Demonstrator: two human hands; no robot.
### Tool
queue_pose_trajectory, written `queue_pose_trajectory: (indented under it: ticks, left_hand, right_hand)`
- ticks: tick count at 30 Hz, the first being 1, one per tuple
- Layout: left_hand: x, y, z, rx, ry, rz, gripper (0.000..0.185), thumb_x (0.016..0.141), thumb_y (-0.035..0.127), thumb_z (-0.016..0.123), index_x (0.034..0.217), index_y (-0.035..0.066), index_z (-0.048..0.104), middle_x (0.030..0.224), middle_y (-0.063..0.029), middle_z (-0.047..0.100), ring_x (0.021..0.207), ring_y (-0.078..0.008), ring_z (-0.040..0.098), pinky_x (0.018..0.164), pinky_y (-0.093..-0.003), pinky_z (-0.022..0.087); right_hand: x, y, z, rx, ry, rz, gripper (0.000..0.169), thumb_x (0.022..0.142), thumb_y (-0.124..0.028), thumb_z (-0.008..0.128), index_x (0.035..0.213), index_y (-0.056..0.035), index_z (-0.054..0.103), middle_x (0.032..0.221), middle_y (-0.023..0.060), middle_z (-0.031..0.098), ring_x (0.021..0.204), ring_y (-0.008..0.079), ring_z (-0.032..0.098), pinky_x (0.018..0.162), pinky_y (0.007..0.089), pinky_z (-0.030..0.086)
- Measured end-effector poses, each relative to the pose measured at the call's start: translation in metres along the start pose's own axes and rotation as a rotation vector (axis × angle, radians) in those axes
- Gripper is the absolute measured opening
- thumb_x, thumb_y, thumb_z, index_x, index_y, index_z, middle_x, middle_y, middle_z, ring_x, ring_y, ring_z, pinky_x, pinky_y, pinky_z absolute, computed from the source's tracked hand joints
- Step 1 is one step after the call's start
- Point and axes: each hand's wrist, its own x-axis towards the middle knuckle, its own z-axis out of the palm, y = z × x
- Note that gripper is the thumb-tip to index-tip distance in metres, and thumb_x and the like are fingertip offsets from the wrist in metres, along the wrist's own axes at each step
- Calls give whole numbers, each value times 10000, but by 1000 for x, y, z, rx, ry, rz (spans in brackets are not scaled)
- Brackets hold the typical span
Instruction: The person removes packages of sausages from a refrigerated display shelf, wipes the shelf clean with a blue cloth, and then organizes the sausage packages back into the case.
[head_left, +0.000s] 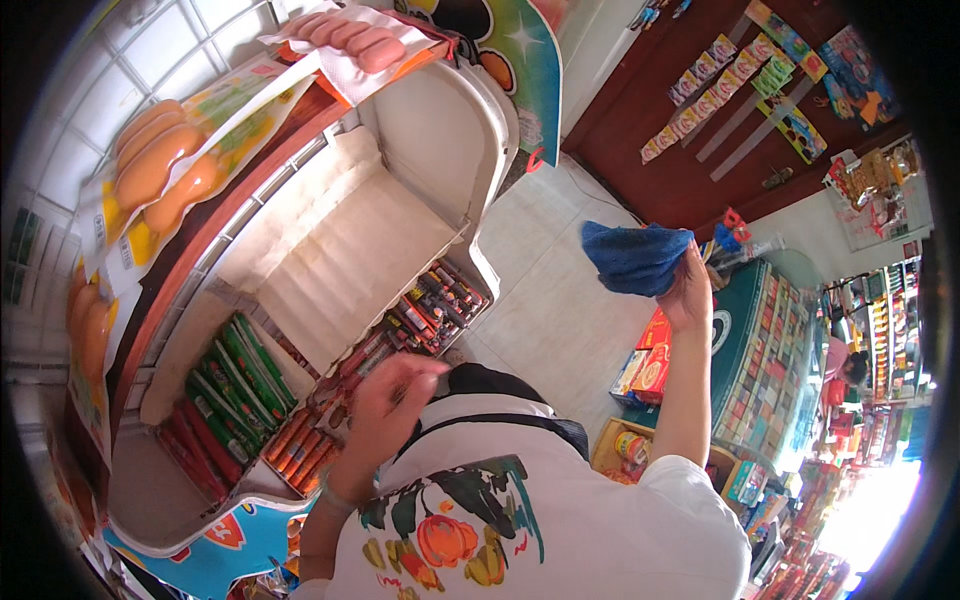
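A folded blue cloth (637, 259) is pinched in the raised fingers of my right hand (688, 289), held out over the tiled floor. My left hand (397, 401) is bent in front of my chest, its fingers curled and a little blurred. I see nothing in it, but its palm is partly hidden. Just beyond that hand stands a white display rack with a paper-lined shelf (360, 232). Dark-wrapped sausage sticks (431, 307), green packets (244, 367), red packets (196, 442) and orange-wrapped sticks (304, 446) fill its lower compartments.
Sausage-print panels (161, 165) line the rack's top rail. A colourful signboard (536, 82) rises at its far end. To the right are red boxes (654, 356), a glass-topped counter (772, 360) and a brown door (720, 97) hung with packets. Another person (844, 367) is at the far right.
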Motion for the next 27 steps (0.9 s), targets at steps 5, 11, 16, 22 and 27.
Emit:
queue_pose_trajectory:
  ticks: [5,11,16,22,27]
  left_hand:
    - [56,-28,46,-600,-100,-450,428,1035,332,447,1367,62,451,1261,-115,576,1154,-189,552,1026,-362,398]
    - [63,-25,38,-1389,-529,-509,658,1025,542,246,1497,85,295,1428,-120,479,1308,-290,477,1129,-459,339]
    - [44,35,29,-1345,-364,-397,538,1036,475,312,1341,76,502,1309,-134,572,1155,-283,594,1022,-439,463]
    - [39,54,-19,-957,312,-317,376,922,248,638,1232,48,568,1160,-109,646,1002,-248,658,881,-393,551]
    - [78,94,-59,-188,580,231,500,920,255,660,1341,69,467,1241,-84,588,1103,-212,607,954,-353,489]
  right_hand:
    - [-33,19,66,328,-356,175,383,1026,-336,444,1242,-40,556,1255,154,614,1171,290,578,1048,480,427]
    - [-18,55,84,124,-328,160,285,1023,-295,460,1175,-70,545,1099,116,669,1037,238,651,949,393,514]
    - [-78,93,141,-721,-658,-64,346,939,-210,581,1249,-56,575,1077,84,632,1062,220,587,927,357,460]
    - [-106,113,197,-1076,-1178,-850,467,788,-116,730,1241,-106,618,1337,125,523,1204,312,547,982,389,486]
    - [-93,116,164,-1069,-1067,-793,466,771,-146,740,1222,-127,622,1348,80,518,1167,260,575,934,356,519]
